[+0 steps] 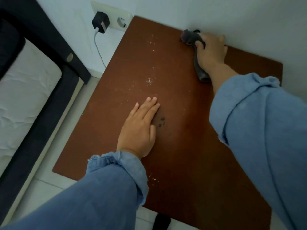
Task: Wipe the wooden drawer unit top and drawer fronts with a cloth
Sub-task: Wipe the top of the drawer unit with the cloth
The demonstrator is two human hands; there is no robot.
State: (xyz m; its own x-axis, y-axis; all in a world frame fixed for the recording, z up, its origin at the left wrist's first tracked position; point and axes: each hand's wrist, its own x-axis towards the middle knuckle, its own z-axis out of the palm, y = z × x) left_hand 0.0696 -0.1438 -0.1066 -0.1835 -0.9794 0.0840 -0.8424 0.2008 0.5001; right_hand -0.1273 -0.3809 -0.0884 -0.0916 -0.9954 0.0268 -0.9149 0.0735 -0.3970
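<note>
The reddish-brown wooden top of the drawer unit [179, 100] fills the middle of the view, seen from above. White dust specks run down its centre and a few dark spots lie beside my left hand. My right hand [211, 50] presses a dark grey cloth [191, 37] onto the far edge of the top, against the wall; the cloth's tail trails back under my wrist. My left hand [141, 127] lies flat on the top near the middle, fingers together, holding nothing. The drawer fronts are out of sight below.
A white wall runs along the far side. A wall socket [121, 22] holds a black charger [100, 24] with a white cable hanging down at the unit's far left corner. A dark bed frame [54, 90] with a white mattress stands to the left, across a strip of pale floor.
</note>
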